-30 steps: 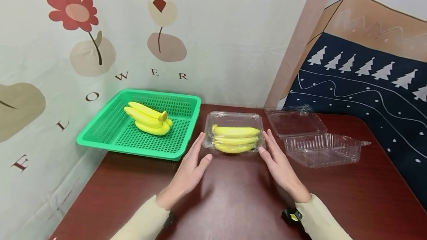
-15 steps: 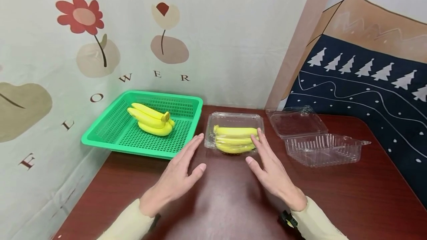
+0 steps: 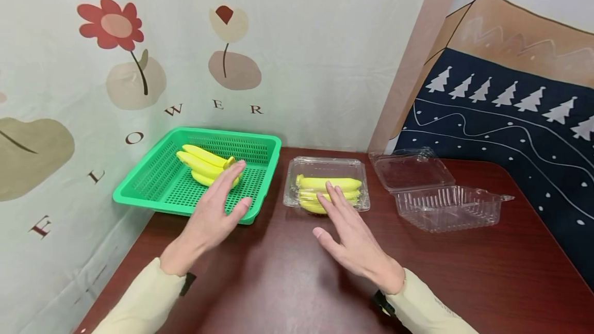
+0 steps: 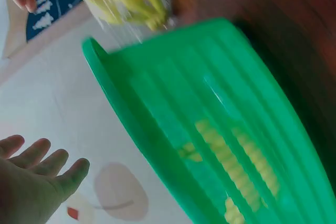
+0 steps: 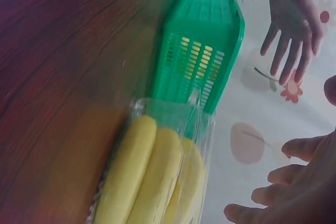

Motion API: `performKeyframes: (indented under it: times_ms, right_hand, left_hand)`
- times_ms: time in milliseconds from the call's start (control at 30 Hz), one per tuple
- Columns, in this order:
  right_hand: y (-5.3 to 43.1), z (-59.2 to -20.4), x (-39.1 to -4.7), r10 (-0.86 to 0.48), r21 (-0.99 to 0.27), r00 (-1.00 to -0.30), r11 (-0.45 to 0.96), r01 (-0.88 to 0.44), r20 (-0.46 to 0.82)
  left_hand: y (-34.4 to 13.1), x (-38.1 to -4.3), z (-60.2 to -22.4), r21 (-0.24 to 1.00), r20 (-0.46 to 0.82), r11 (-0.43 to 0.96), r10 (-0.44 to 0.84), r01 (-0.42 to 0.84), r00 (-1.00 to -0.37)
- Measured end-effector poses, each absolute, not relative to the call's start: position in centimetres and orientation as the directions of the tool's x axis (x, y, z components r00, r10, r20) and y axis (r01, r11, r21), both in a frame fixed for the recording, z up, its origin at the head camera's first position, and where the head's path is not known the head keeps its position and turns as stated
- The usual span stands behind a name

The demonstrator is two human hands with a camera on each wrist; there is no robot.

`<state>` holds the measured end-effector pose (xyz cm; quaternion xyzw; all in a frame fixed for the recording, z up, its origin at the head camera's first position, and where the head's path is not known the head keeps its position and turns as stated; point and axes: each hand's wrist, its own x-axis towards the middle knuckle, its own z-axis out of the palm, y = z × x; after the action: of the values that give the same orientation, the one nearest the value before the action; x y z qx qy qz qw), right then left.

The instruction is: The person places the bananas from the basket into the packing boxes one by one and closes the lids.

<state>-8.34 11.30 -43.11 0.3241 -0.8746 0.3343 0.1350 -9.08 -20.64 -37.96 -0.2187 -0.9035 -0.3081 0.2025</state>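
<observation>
Behind the extended, empty left hand (image 3: pixel 210 223) and right hand (image 3: pixel 355 244) — basket bananas (image 3: pixel 198 166) and boxed bananas (image 3: pixel 311 184), partly hidden.

Staged corner: table (image 3: pixel 287 282), printed cloths (image 3: pixel 320 55)

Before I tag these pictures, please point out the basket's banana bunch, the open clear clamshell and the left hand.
Banana bunch (image 3: pixel 199 164), head view: a banana's side.
Open clear clamshell (image 3: pixel 447 214), head view: front wall of its base.
Left hand (image 3: pixel 210 220), head view: middle of the hand.
</observation>
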Motion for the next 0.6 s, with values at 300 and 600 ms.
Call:
performKeyframes:
  times_ms: [300, 600]
  right_hand:
    - [8.6, -43.1, -8.5, -0.563, -0.454, -0.704, 0.538, -0.710, 0.433]
    - [5.6, -43.4, -8.8, -0.619, -0.442, -0.676, 0.516, -0.734, 0.399]
  left_hand:
    - [-24.2, -10.8, -37.7, 0.379, 0.453, 0.808, 0.263, 0.451, -0.852]
    - [-26.0, -12.7, -37.7, 0.252, 0.385, 0.866, 0.319, 0.432, -0.866]
